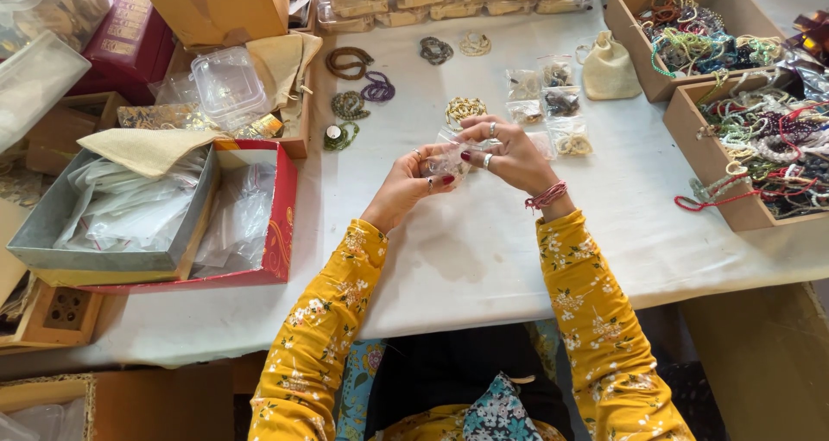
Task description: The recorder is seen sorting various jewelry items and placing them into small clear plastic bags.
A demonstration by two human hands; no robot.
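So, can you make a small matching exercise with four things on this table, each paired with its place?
Things:
1. small clear bag
2. cream pouch
3. red box
4. purple bracelet

Places:
a. left side of the table, holding plastic bags
b. beside the cardboard box of beads, far right
c. between the left hand and right hand
d. on the white cloth, next to a brown bracelet

Pairs: 1-c, 2-b, 3-a, 4-d

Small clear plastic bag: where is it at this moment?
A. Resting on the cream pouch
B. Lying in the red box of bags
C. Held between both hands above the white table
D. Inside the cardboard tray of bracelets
C: the small clear plastic bag is pinched between the left hand and the right hand, over the white table.
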